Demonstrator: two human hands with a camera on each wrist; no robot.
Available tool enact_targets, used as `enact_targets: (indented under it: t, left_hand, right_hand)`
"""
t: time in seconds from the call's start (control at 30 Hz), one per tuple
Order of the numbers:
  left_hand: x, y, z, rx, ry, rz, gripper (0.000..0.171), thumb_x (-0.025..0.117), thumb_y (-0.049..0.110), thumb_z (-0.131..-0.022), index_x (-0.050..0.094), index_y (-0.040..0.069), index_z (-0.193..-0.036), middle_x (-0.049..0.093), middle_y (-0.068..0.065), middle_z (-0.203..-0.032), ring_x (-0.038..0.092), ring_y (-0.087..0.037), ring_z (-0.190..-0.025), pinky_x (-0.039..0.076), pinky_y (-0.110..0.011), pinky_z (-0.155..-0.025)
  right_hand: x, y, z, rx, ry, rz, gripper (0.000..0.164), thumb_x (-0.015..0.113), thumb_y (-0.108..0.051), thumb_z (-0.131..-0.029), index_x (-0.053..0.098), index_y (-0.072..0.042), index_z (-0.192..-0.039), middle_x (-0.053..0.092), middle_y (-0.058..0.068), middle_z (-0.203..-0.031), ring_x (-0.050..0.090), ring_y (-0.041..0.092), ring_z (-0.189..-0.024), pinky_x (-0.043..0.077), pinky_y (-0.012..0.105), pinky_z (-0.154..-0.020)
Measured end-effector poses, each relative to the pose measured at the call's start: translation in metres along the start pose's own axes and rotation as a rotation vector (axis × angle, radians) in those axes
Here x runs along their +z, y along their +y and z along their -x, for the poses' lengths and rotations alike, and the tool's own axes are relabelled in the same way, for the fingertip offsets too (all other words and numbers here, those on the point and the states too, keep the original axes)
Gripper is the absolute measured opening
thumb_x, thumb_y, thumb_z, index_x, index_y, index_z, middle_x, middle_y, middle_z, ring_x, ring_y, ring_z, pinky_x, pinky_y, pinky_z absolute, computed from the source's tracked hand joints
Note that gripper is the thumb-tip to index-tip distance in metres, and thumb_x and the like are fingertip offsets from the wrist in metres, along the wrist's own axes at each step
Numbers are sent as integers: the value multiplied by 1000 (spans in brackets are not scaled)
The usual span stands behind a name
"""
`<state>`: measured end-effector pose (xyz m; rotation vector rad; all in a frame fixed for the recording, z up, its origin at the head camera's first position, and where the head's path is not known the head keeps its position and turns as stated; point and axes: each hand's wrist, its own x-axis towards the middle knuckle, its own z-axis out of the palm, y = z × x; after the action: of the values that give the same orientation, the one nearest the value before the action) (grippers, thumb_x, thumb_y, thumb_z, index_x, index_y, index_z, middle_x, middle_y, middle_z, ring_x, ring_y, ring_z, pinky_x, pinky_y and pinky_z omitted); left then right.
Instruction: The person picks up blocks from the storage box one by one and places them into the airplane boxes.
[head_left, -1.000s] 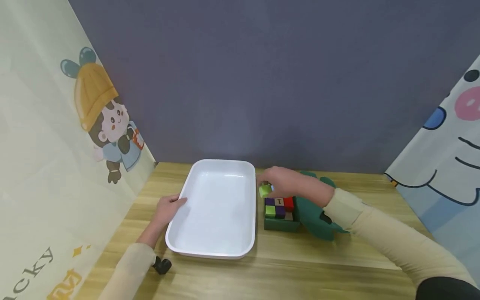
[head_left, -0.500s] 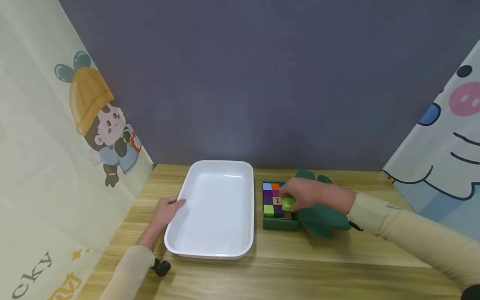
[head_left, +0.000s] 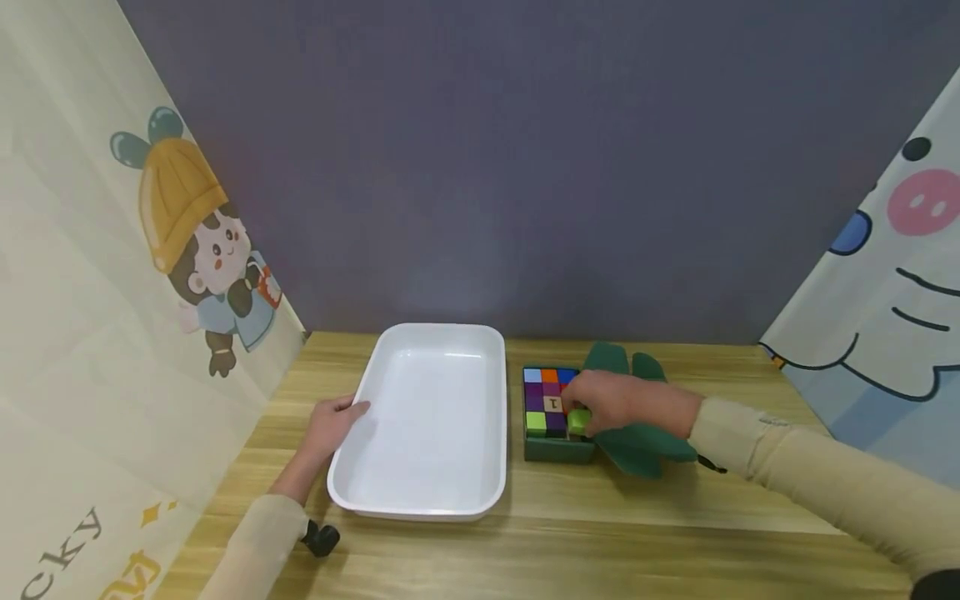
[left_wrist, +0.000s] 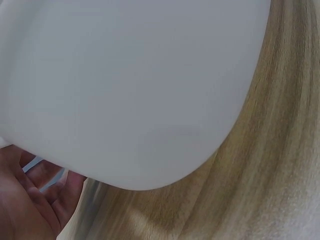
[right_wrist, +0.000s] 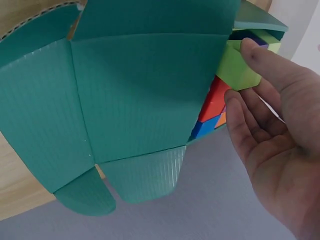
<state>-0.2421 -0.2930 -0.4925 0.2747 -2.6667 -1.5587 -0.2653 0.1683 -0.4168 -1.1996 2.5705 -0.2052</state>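
Observation:
My right hand [head_left: 609, 398] pinches a light green cube [head_left: 578, 422] between thumb and fingers. That cube is at the front right corner of a green cardboard box [head_left: 558, 451] packed with coloured cubes; in the right wrist view the green cube [right_wrist: 237, 67] sits tilted beside a red cube [right_wrist: 214, 99]. A wooden cube marked 1 [head_left: 552, 404] lies in the middle of the box. My left hand [head_left: 331, 427] grips the left rim of a white tray [head_left: 420, 450], thumb over the rim. In the left wrist view its fingers [left_wrist: 70, 197] curl below the edge.
The box's open lid [head_left: 648, 446] with its flaps spreads out to the right of the cubes, under my right forearm. Tray and box stand side by side on a wood-grain table [head_left: 600, 533]. Behind them rises a dark grey panel [head_left: 480, 167], with printed cloths on both sides.
My right hand has carried the green cube from above the box's left side rightward and down to its front right corner. The left hand keeps its grip on the tray.

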Motion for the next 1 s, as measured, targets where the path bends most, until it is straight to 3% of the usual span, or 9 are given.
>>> enact_targets:
  t: [0.5,0.77,1.0]
  left_hand:
    - [2,0,-2,25,11,18,48,63,27,-94,58,-6,-127,60,-30,-121,67,-33,-92,59,-36,-71]
    - [2,0,-1,12,0,8,49,63,28,-94,57,-6,-129,59,-30,-122,67,-33,-94,59,-37,-72]
    - [0,-2,-1,8,9,-7,50,63,28,-94,57,-7,-129,59,-31,-121,67,-33,-92,59,-37,-71]
  right_hand:
    - [12,6,-13,-21,7,44,31,86,-14,-73,68,-10,-98,63,-5,-90,53,10,-76,52,27,-68]
    - [23,12,-10,-67,54,60,28,84,-14,-75,56,-12,-76,41,-7,-68,36,9,-62,35,25,-56]
    - [26,15,-11,-88,80,33,28,84,-15,-75,56,-15,-76,51,-4,-71,41,9,-64,39,24,-56]
